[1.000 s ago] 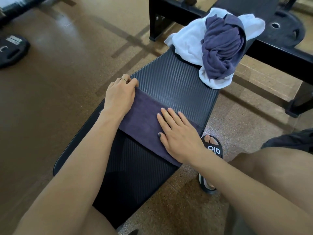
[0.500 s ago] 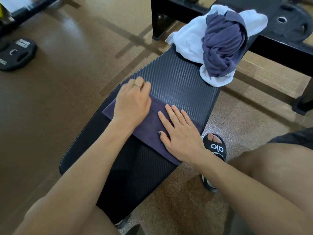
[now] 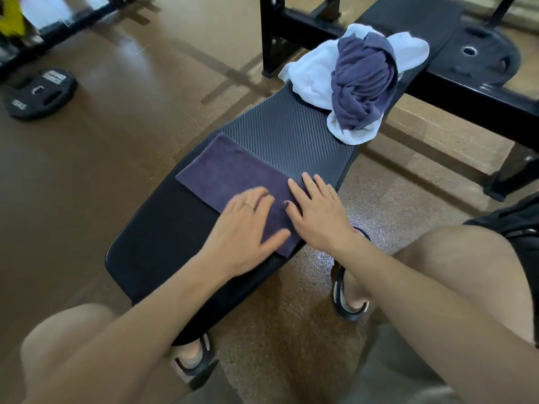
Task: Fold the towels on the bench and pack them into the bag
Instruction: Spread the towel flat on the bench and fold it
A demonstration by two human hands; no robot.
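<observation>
A folded dark purple towel (image 3: 230,173) lies flat across the black padded bench (image 3: 163,246). My left hand (image 3: 245,231) lies flat on the towel's near right part, fingers spread, slightly blurred. My right hand (image 3: 318,212) presses flat on the towel's right end beside it. Farther along the bench a crumpled purple towel (image 3: 361,83) sits on top of a crumpled white towel (image 3: 312,74). No bag is in view.
A black rack frame (image 3: 466,97) crosses behind the bench, with a weight plate (image 3: 478,53) at the back right. Another weight plate (image 3: 38,93) lies on the brown floor at left. My knees and sandalled feet (image 3: 347,298) flank the bench's near end.
My left hand slid from the towel's left end rightward along it to beside my right hand, uncovering the towel's left part. My right hand stayed in place.
</observation>
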